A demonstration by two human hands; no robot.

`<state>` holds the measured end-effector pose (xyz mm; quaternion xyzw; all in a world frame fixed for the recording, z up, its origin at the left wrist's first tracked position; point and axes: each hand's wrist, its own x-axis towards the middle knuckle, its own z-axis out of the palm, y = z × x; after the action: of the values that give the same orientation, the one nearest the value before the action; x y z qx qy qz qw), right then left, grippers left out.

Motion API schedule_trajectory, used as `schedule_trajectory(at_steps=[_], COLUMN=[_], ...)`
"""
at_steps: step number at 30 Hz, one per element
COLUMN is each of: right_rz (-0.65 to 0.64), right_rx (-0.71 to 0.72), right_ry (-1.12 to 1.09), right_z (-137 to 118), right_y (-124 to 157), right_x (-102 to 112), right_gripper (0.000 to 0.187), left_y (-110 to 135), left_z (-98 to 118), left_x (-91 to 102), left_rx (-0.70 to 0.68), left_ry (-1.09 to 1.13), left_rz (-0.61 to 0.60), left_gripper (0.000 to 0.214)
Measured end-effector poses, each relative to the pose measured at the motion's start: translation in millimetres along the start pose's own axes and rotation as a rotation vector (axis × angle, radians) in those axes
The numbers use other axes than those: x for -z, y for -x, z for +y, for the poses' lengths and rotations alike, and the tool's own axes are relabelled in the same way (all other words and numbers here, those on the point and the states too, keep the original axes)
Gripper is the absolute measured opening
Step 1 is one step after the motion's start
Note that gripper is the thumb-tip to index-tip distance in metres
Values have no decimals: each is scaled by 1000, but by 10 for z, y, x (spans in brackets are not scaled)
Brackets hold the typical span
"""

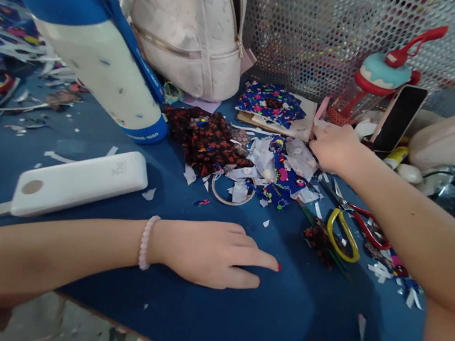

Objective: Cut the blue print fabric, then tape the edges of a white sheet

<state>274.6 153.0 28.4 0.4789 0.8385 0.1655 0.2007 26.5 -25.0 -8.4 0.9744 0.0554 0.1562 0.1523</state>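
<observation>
Nearest the camera, low in the frame, the left hand lies palm down on the blue table, fingers loosely together and pointing right, holding nothing; a pale bead bracelet circles its wrist. Just above its knuckles sits a thin ring at the edge of a heap of fabric scraps, near but not touching the hand.

The right hand reaches across from the lower right to the upper centre, fingers curled down at the far right edge of that heap, beside a stack of patterned blue cloth. Whether it pinches anything I cannot tell; the fingertips are hidden behind the knuckles. This hand is the one on the scraps, which spread leftward from it toward a dark floral piece.

Below the right forearm lie scissors with yellow and red handles, their long axis running diagonally, blades toward the upper left. At left rests a white power bank; a phone leans upper right
</observation>
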Motion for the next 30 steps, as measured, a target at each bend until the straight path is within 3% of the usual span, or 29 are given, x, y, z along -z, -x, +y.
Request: schedule_trajectory(at_steps=[3, 7, 15, 18, 23, 30], right_rz=[71, 42, 52, 168, 300, 586], right_rx=[-6, 3, -104, -161, -123, -84], right_ry=[-38, 42, 291, 281, 215, 23], right_z=[58, 79, -98, -48, 118, 168], right_y=[-8, 10, 152, 196, 244, 224], right_x=[-61, -101, 47, 104, 167, 338], right_gripper=[19, 23, 25, 26, 27, 21], left_y=[2, 19, 27, 12, 6, 48], left_z=[0, -11, -9, -1, 10, -4], left_x=[-1, -13, 12, 35, 53, 0], left_rx=[-11, -47, -70, -74, -81, -137], left_ry=[-18, -100, -165, -182, -228, -257], left_rz=[-10, -36, -116, -140, -176, -57], left_gripper=[25, 21, 23, 23, 25, 26])
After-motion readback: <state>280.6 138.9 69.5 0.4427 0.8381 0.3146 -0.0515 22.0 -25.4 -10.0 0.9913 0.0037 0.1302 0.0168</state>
